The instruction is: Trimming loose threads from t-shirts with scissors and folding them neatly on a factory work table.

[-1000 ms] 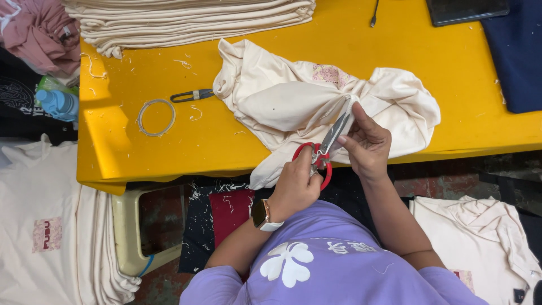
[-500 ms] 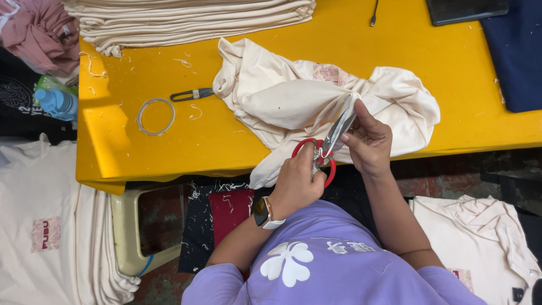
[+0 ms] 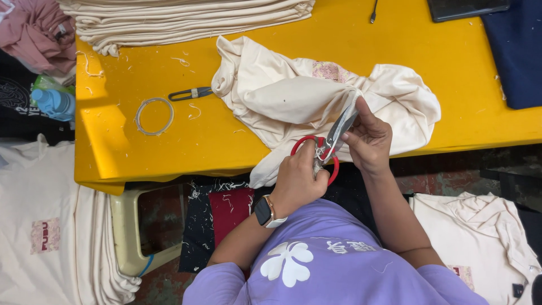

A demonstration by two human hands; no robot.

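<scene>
Scissor blades [image 3: 340,125] vanish partly under a fold of the cream shirt [image 3: 293,96], so what they meet cannot be told. The left hand [image 3: 298,179] hides one red handle loop, the right hand [image 3: 370,141] the cloth it pinches. The folded stack [image 3: 186,20], dark tablet [image 3: 463,7], cable [image 3: 373,11] and navy cloth [image 3: 516,51] are cut by the frame's edges.

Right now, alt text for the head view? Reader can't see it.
A person's left hand grips red-handled scissors while the right hand pinches a cream garment at the blades, over a yellow table. Stacked cream cloth, a small clipper and a ring lie to the left.
</scene>
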